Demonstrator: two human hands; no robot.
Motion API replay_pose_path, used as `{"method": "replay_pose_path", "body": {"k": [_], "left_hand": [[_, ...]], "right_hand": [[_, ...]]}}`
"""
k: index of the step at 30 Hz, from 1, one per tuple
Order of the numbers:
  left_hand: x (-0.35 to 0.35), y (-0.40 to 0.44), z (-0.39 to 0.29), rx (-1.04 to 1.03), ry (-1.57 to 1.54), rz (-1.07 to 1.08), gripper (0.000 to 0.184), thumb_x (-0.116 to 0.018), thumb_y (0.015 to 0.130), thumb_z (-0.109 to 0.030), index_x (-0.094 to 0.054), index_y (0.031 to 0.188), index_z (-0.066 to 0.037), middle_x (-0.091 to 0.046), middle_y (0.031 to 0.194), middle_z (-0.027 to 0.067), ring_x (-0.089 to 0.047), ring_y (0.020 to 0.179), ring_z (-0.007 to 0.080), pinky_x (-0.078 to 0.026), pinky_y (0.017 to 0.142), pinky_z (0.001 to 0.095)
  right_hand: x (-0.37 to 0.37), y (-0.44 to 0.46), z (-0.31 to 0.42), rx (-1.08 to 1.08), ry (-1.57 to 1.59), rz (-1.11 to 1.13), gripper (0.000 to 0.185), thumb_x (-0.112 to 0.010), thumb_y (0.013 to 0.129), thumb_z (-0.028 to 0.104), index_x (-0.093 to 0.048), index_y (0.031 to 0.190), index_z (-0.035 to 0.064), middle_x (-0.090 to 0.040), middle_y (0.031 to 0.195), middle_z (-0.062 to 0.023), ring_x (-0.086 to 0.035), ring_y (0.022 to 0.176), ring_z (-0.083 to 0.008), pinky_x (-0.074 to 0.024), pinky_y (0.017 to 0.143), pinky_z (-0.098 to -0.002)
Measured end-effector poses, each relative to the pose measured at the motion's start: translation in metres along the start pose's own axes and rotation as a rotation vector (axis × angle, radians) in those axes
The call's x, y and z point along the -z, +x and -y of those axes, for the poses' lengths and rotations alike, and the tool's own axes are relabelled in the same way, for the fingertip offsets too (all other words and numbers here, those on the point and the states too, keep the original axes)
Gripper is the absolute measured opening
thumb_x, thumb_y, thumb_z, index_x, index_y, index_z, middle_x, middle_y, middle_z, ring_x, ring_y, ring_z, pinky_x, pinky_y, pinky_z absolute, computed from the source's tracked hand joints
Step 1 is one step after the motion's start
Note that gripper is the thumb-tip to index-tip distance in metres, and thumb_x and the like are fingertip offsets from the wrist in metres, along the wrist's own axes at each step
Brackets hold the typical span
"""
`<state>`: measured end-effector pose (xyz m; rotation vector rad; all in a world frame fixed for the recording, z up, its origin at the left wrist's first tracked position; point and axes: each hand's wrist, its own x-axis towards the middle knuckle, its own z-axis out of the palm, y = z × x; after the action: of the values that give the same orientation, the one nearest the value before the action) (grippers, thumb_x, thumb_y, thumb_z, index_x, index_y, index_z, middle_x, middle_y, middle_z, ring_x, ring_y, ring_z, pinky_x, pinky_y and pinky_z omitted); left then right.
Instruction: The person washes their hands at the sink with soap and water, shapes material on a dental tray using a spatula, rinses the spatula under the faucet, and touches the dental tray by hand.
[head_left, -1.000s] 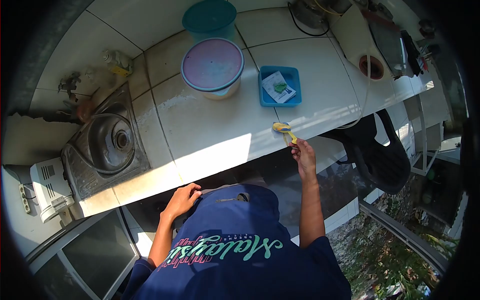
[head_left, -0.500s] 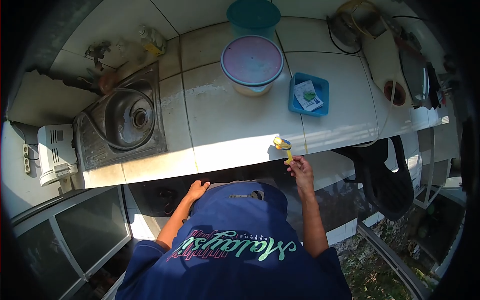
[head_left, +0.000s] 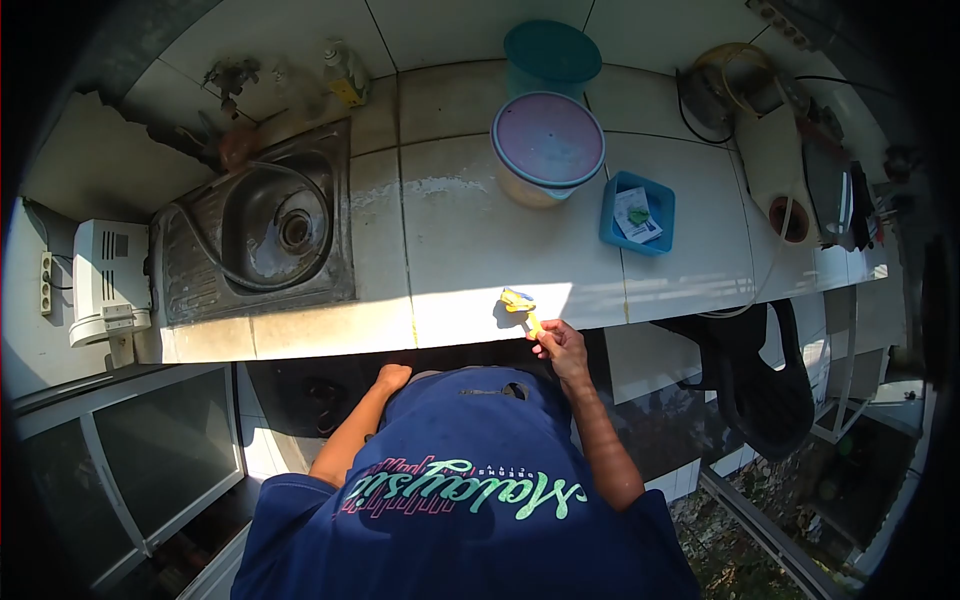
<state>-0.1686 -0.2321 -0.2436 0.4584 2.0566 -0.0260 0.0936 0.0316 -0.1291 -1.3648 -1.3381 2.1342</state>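
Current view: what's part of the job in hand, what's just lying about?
Likely in the job:
- yellow-handled utensil, held in the right hand
- counter, where the utensil casts its shadow

Seemingly just lying about:
- lilac-lidded tub
- teal-lidded tub behind it
- blue tray with papers
- bottle near the sink

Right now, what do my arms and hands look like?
Your left hand and right hand wear no gloves, and I can't make out any watch or ring. Short navy sleeves leave both forearms bare. The matching navy T-shirt carries green script lettering and reddish outlined markings.
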Motion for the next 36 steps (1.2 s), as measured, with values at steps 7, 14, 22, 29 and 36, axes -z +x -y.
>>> {"method": "replay_pose_path", "body": {"k": [7,14,22,29,36], "left_hand": [[0.009,-0.017,-0.003,0.070,-0.014,0.082,0.052,-0.048,0.088,-0.038,-0.065,0.109,0.006,-0.058,0.120,0.0294,-0.055,0.118,0.0358,-0.042,0.100,0.0388],[0.007,-0.019,0.011,0.109,-0.076,0.022,0.050,-0.051,0.083,-0.035,-0.066,0.104,0.008,-0.059,0.116,0.0303,-0.057,0.115,0.0374,-0.044,0.099,0.0387],[0.007,-0.014,0.002,0.088,-0.027,0.048,0.051,-0.049,0.084,-0.035,-0.066,0.107,0.007,-0.058,0.120,0.0292,-0.055,0.118,0.0362,-0.042,0.101,0.0381],[0.003,-0.009,0.005,0.069,-0.028,0.048,0.050,-0.048,0.084,-0.036,-0.066,0.105,0.006,-0.060,0.118,0.0278,-0.057,0.116,0.0359,-0.043,0.098,0.0378],[0.005,-0.015,-0.001,0.093,-0.029,0.046,0.051,-0.050,0.082,-0.035,-0.066,0.106,0.006,-0.059,0.119,0.0289,-0.056,0.116,0.0367,-0.043,0.099,0.0381]], "right_hand": [[-0.002,0.001,-0.004,0.018,-0.003,-0.028,0.013,-0.057,0.092,0.006,-0.060,0.104,0.0002,-0.071,0.089,-0.0101,-0.063,0.063,-0.0074,-0.0488,0.057,-0.0188],[-0.002,-0.002,-0.002,-0.019,-0.022,-0.027,0.016,-0.057,0.094,0.009,-0.057,0.108,0.0013,-0.071,0.091,-0.0092,-0.062,0.065,-0.0064,-0.0487,0.059,-0.0181],[-0.001,-0.002,-0.003,-0.040,0.011,-0.026,0.017,-0.058,0.094,0.010,-0.058,0.108,0.0002,-0.071,0.091,-0.0092,-0.062,0.066,-0.0063,-0.0487,0.060,-0.0183],[-0.003,-0.004,0.004,-0.067,0.028,-0.035,0.017,-0.058,0.094,0.010,-0.059,0.107,-0.0011,-0.071,0.089,-0.0085,-0.062,0.067,-0.0069,-0.0493,0.061,-0.0194],[-0.003,-0.006,0.006,-0.077,0.081,-0.017,0.018,-0.057,0.095,0.012,-0.059,0.108,-0.0010,-0.070,0.089,-0.0089,-0.061,0.068,-0.0073,-0.0488,0.062,-0.0192]]}}
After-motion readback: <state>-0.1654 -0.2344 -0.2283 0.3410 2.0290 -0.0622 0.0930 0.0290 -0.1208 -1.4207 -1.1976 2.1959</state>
